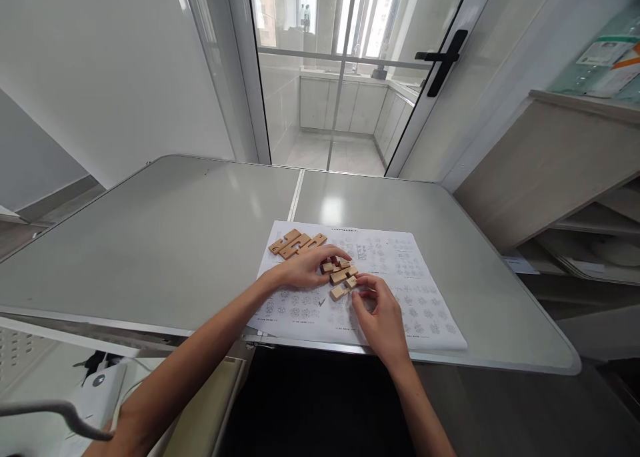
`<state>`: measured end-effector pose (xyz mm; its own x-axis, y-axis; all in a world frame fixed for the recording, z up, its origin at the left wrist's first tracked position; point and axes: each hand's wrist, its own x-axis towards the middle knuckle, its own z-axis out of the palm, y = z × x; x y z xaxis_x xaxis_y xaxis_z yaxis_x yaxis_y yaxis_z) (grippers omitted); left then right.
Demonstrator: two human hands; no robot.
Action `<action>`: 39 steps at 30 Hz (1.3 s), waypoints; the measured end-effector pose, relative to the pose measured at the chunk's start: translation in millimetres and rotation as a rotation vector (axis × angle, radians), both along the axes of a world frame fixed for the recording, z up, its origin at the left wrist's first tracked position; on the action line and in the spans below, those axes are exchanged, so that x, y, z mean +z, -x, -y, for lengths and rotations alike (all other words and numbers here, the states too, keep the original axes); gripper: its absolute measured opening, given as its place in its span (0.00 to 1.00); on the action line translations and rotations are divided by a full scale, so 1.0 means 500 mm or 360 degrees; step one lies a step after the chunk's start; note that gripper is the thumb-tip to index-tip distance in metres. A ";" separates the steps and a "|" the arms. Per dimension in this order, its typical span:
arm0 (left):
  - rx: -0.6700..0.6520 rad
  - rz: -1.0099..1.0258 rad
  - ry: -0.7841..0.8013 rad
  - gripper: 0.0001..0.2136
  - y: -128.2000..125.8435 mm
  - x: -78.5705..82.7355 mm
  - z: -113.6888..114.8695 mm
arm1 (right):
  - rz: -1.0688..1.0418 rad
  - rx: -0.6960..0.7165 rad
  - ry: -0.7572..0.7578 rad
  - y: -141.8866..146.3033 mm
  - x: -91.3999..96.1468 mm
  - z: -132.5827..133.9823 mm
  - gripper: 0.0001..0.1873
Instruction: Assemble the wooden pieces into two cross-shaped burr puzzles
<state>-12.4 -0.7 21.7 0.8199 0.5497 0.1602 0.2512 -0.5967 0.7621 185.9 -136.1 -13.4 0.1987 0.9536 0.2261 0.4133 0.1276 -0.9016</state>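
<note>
One printed sheet (400, 290) lies on the grey tabletop (175, 243), and at its near middle sits one interlocked cluster of wooden blocks (341, 270), too tangled to count. Both hands meet there: the left hand (305, 270) lies with its fingers stretched out, resting on the cluster's far side. The right hand (383, 310) is narrowed to a pinch on the nearest block (341, 290). Three notched blocks (296, 244) lie side by side at the sheet's far left corner.
</note>
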 end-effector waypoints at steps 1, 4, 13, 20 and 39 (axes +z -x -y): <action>0.0022 0.0033 -0.0009 0.24 -0.002 -0.003 0.000 | -0.0006 0.0000 0.0002 0.000 -0.003 -0.001 0.12; 0.0072 0.0084 -0.0038 0.23 -0.005 -0.010 -0.001 | -0.0017 -0.0001 0.0017 -0.001 -0.008 -0.002 0.13; 0.0258 -0.0037 -0.0233 0.18 -0.008 -0.021 0.002 | 0.0023 0.0001 0.0108 0.000 0.008 0.002 0.13; 0.0390 -0.0142 -0.0738 0.15 -0.011 -0.020 0.000 | 0.0076 0.0009 0.0091 0.002 0.013 0.002 0.12; 0.0731 0.0236 -0.0198 0.16 -0.026 0.013 0.018 | 0.0113 0.0137 0.0078 0.000 0.013 0.006 0.14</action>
